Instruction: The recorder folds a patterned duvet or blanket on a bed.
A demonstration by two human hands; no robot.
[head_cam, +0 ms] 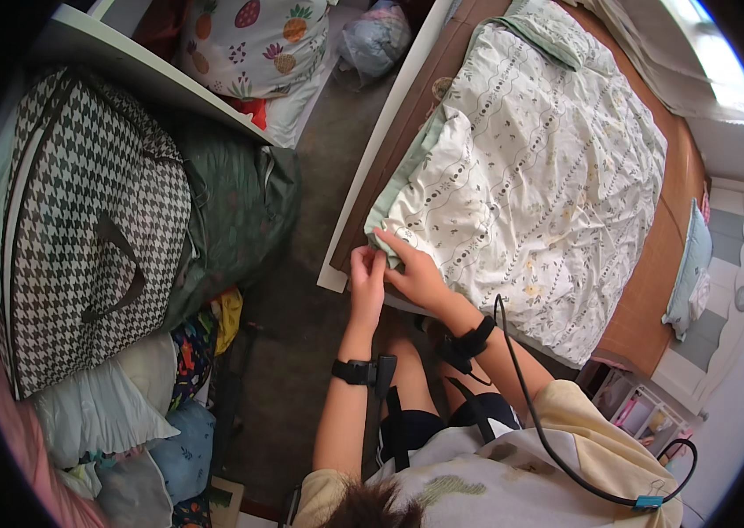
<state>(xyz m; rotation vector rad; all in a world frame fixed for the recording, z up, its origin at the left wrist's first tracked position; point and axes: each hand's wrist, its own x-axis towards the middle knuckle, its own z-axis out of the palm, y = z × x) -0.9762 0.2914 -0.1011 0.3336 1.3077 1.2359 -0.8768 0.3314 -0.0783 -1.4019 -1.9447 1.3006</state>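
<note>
A white quilt with a leaf and flower pattern (530, 171) lies spread over the bed, its pale green edging along the near left side. At the quilt's lower left corner my left hand (368, 267) pinches the green edging between thumb and fingers. Just to its right, my right hand (415, 267) grips the same corner, with its index finger stretched along the fabric. The two hands are close together at the bed's corner. Both wrists wear black straps with small devices.
A brown mattress (649, 330) shows beyond the quilt, with a light blue pillow (688, 270) near the white headboard (721, 284). On the left stand a houndstooth storage bag (101, 198) and a dark green bag (233, 211). A black cable (530, 402) loops over my right arm.
</note>
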